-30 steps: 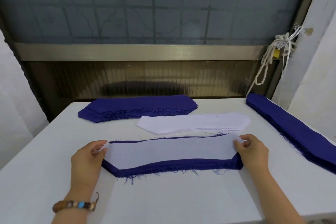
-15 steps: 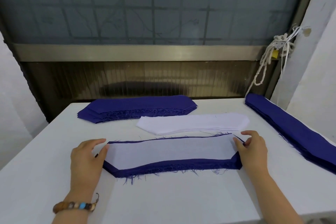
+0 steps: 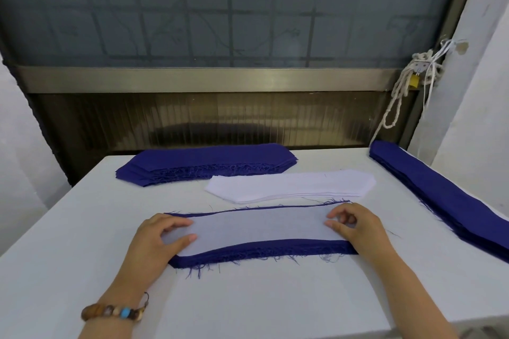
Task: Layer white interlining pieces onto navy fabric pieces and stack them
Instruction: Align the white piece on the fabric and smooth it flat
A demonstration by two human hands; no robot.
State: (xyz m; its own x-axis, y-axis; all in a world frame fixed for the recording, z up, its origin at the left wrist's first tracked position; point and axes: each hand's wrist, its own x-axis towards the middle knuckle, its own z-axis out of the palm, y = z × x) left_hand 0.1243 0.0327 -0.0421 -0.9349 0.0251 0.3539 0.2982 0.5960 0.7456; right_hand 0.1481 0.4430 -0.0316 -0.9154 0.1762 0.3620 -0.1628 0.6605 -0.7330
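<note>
A white interlining piece lies on a stack of navy fabric pieces in front of me, with frayed navy edges showing along the front and back. My left hand rests on the left end of the white piece, thumb and fingers spread flat on it. On its right end my right hand touches down with slightly bent fingertips. Behind lies a pile of white interlining pieces, and further back a pile of navy pieces.
All of it lies on a white table. Another long stack of navy fabric runs along the table's right edge. A window wall stands behind the table, and a knotted rope hangs at the back right.
Both hands have moved inward from the ends of the stack onto the white piece. The piece itself has hardly shifted.
</note>
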